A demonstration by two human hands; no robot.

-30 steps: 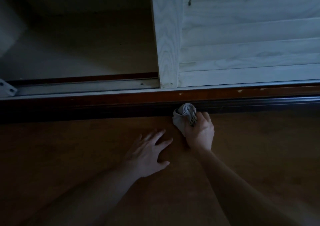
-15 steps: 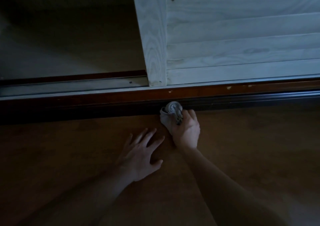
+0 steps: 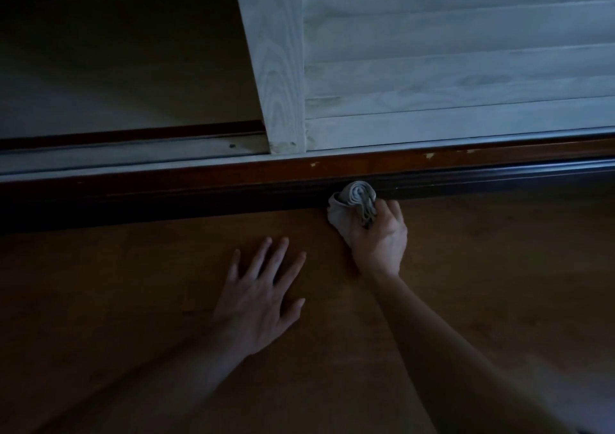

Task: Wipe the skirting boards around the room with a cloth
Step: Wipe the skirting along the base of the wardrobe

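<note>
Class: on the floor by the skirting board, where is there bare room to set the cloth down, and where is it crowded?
Bare floor lies left of the left hand, up to the skirting board. More lies right of the right hand. Crowded: the gap between the hands, where the cloth meets the board.

Open floor (image 3: 499, 284) runs along skirting (image 3: 166, 197) both sides of cloth (image 3: 349, 200). Left hand (image 3: 263, 304) flat on floor near cloth, low-left, narrows that side. Door (image 3: 449, 67) walls off space above skirting; dark opening (image 3: 116, 51) left of it.
</note>
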